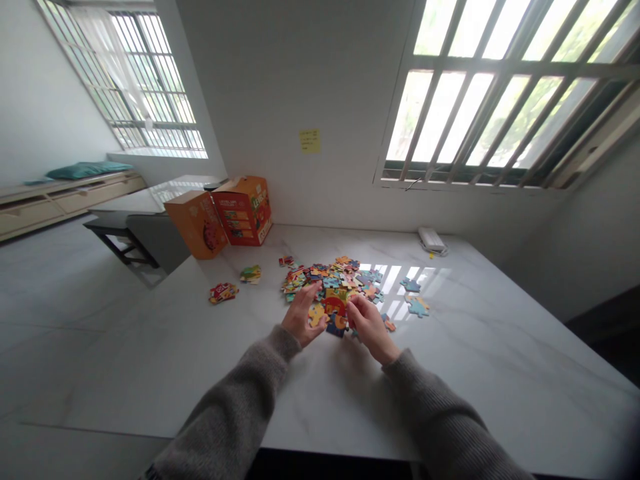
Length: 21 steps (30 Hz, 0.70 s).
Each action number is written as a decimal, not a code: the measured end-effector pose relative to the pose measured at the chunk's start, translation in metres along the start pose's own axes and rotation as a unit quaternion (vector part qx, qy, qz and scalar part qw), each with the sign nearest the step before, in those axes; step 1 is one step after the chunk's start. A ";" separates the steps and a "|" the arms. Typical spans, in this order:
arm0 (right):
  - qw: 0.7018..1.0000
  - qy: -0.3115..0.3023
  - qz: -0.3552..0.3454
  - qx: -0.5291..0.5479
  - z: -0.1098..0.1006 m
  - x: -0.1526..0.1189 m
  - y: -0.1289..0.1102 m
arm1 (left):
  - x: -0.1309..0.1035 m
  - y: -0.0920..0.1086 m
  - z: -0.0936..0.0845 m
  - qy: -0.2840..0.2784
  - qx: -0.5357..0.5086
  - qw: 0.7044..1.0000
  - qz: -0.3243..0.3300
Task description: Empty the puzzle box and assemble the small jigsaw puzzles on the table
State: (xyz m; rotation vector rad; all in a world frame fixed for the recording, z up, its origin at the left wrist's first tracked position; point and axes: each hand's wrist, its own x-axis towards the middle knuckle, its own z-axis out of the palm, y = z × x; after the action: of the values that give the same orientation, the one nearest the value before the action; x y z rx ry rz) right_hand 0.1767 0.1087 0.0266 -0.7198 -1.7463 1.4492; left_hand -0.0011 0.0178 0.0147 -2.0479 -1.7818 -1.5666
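Observation:
A heap of colourful jigsaw puzzle pieces [345,273] lies on the white marbled table. At its near left edge is my left hand [303,317], thumb and fingers apart in a curve around a yellow puzzle piece [317,315]; no grip on it shows. My right hand [369,327] is closed in a pinch at the near right side of the heap, on a puzzle piece mostly hidden by the fingers. Between both hands lie a red and green piece [335,302] and a dark blue piece [337,326].
Small piles of red pieces [223,293] and green pieces [251,274] lie to the left. Blue pieces [417,306] lie to the right. Two orange boxes [244,212] stand at the back left. A white adapter [432,240] with a cord sits at the back right.

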 end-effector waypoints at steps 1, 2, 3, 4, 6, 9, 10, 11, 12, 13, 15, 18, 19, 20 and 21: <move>1.000 -0.001 -0.003 -0.008 0.000 0.000 0.001 | 0.000 -0.001 0.000 -0.006 0.022 1.000 0.016; 1.000 -0.004 -0.004 -0.011 0.000 0.000 0.001 | 0.000 -0.002 0.000 -0.013 0.037 0.999 0.025; 1.000 -0.010 -0.004 -0.012 0.000 0.000 0.002 | -0.001 -0.004 0.001 -0.021 0.048 0.998 0.031; 1.000 -0.015 -0.003 -0.013 0.000 0.000 0.003 | -0.001 -0.005 0.002 -0.031 0.055 0.997 0.034; 1.000 -0.020 -0.005 -0.023 -0.001 0.000 0.004 | -0.001 -0.008 0.003 -0.052 0.061 0.996 0.030; 0.998 -0.012 -0.022 -0.062 -0.001 -0.001 0.004 | -0.001 -0.010 0.004 -0.067 0.059 0.996 0.014; 0.997 -0.007 -0.031 -0.076 -0.001 -0.001 0.003 | -0.001 -0.010 0.004 -0.066 0.059 0.996 0.011; 0.995 -0.005 -0.040 -0.089 0.000 -0.001 0.002 | -0.001 -0.010 0.004 -0.066 0.061 0.996 0.012; 0.994 -0.004 -0.048 -0.097 0.000 0.000 0.001 | -0.001 -0.010 0.004 -0.066 0.065 0.996 0.014; 0.993 -0.005 -0.052 -0.101 -0.001 0.001 0.000 | -0.001 -0.009 0.003 -0.066 0.069 0.995 0.017; 0.994 -0.007 -0.053 -0.099 -0.011 0.006 -0.001 | -0.001 -0.008 0.002 -0.058 0.072 0.996 0.018; 0.990 0.034 -0.054 -0.124 -0.054 0.016 0.003 | -0.001 -0.006 0.001 -0.053 0.063 0.997 0.015; 0.985 0.060 -0.052 -0.155 -0.076 0.019 0.006 | -0.001 -0.005 0.001 -0.056 0.061 0.996 0.016; 0.976 0.091 -0.041 -0.191 -0.100 0.020 0.010 | -0.001 -0.004 0.001 -0.061 0.060 0.996 0.019; 0.964 0.126 -0.016 -0.233 -0.126 0.021 0.014 | -0.001 -0.004 0.001 -0.067 0.059 0.996 0.024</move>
State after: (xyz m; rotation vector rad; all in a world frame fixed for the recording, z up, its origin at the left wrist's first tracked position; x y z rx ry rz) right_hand 0.2679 0.1990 0.0273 -1.0626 -1.8981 0.8793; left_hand -0.0032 0.0193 0.0116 -2.1678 -1.8051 -1.3069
